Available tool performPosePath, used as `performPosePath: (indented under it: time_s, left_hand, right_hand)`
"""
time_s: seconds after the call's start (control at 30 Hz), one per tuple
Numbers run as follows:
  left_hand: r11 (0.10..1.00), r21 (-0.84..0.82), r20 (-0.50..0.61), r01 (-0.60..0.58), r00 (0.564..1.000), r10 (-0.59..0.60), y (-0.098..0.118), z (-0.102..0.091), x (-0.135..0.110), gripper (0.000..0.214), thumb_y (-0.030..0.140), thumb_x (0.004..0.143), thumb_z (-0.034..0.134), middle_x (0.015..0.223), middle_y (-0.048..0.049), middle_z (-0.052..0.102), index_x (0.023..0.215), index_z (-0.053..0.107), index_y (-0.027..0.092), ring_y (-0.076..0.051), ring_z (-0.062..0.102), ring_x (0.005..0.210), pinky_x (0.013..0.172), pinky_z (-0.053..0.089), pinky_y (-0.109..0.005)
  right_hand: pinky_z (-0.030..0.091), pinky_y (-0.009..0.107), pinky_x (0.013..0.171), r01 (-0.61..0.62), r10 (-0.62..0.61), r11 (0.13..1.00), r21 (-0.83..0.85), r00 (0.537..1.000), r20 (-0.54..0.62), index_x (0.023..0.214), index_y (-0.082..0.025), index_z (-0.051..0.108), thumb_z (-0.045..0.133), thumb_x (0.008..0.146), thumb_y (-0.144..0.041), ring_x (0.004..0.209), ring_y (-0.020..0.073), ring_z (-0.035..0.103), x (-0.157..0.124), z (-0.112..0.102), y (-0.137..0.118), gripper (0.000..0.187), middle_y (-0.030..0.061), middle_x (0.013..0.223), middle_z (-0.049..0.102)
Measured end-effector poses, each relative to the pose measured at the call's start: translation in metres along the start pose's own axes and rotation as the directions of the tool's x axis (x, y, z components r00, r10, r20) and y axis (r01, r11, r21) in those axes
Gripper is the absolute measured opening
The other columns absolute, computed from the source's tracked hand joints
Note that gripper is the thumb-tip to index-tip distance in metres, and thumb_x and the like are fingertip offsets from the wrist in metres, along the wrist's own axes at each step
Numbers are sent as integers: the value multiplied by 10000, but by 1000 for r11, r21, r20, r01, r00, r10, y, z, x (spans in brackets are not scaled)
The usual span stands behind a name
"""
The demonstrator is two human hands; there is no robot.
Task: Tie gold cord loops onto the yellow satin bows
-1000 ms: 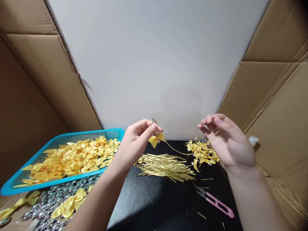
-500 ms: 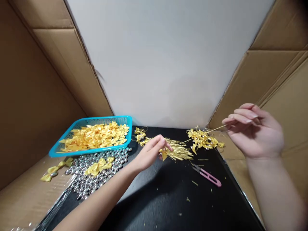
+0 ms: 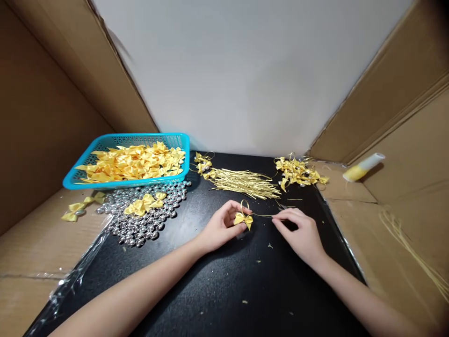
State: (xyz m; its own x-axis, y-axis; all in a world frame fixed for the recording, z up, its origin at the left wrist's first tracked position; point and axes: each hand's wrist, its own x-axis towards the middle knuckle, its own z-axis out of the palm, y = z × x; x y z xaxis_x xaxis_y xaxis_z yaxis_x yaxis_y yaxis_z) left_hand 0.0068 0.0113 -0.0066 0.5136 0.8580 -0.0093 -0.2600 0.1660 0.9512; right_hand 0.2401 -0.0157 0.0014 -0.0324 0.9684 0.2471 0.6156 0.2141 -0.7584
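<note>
Over the black table [image 3: 261,281], here's the left hand [image 3: 223,225] pinching the yellow bow [image 3: 242,219], likely light, soft and best held by its middle, while the right hand [image 3: 302,232], grip narrow, seems to hold a thin, bendy cord [image 3: 262,216], gold strips [image 3: 245,183] lying beyond.

No legible text, labels or numbers.

Behind the right hand [image 3: 302,235], the scissors [image 3: 283,206] are mostly hidden; well right of that hand, strings [image 3: 396,230] run past the edge.
</note>
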Motion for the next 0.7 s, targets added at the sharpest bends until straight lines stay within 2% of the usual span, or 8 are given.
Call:
performPosePath:
  time_s: [0.1, 0.17, 0.27, 0.33, 0.4, 0.5, 0.6, 0.7]
  left_hand:
    - [1000, -21, -47, 4, 999, -5, -3, 0, -1, 267, 217, 800, 732, 1072, -58, 621, 959, 520, 184, -142, 604, 917, 822, 474, -276]
    - [999, -44, -72, 6, 997, -9, -5, 1, -1, 279, 236, 795, 733, 1018, -35, 611, 956, 510, 188, -127, 605, 844, 764, 482, -260]
    - [999, -42, -81, 11, 997, -15, -7, 2, -3, 271, 215, 816, 703, 969, -5, 585, 973, 482, 197, -91, 595, 765, 709, 476, -225]
    - [1000, 4, -87, -4, 996, 5, -7, 3, -5, 272, 181, 832, 675, 963, 1, 567, 1004, 465, 203, -81, 597, 764, 692, 472, -204]
    - [997, 75, -97, -24, 995, 31, -7, 5, -7, 297, 152, 836, 657, 974, -2, 549, 1043, 451, 208, -88, 611, 793, 700, 484, -204]
    - [987, 154, -99, -47, 993, 63, -6, 6, -9, 352, 121, 828, 652, 972, -8, 543, 1089, 434, 210, -103, 621, 832, 738, 505, -225]
    - [988, 142, -67, -68, 995, 78, -6, 4, -9, 365, 127, 834, 648, 956, -15, 555, 1114, 427, 203, -112, 604, 852, 763, 509, -241]
    - [990, 113, -45, -82, 995, 87, -7, 2, -10, 280, 189, 890, 603, 949, -25, 571, 1121, 445, 194, -114, 583, 864, 779, 494, -245]
  right_hand:
    - [420, 430, 807, 126, -129, 954, -272, 992, 8, 791, -215, 721, 652, 830, -251, 873, 247, 610, -12, 7, 3, 88, 54, 858, 720]
    - [404, 443, 820, 149, -166, 920, -362, 986, -16, 863, -230, 720, 687, 797, -257, 917, 261, 594, -12, 9, -5, 78, 51, 940, 713]
    - [426, 408, 811, 190, -222, 938, -290, 972, -80, 943, -222, 699, 671, 809, -241, 933, 241, 571, -6, 14, -30, 139, 62, 981, 680]
    - [431, 385, 803, 251, -272, 946, -205, 959, -80, 900, -222, 702, 638, 837, -212, 883, 213, 565, -2, 21, -46, 90, 52, 904, 657]
    - [411, 383, 784, 270, -289, 939, -213, 955, -68, 868, -233, 713, 655, 832, -213, 843, 206, 553, 0, 30, -54, 72, 39, 852, 633]
    - [382, 382, 770, 235, -256, 938, -253, 965, -54, 830, -239, 720, 672, 821, -202, 820, 202, 543, 0, 41, -54, 61, 25, 814, 621]
    - [383, 382, 783, 195, -222, 949, -247, 971, -87, 773, -226, 704, 668, 818, -190, 813, 195, 541, -2, 47, -48, 68, 20, 795, 627]
    - [391, 371, 765, 176, -204, 960, -217, 973, -110, 756, -217, 685, 655, 816, -191, 801, 192, 543, -5, 49, -46, 72, 21, 782, 631]
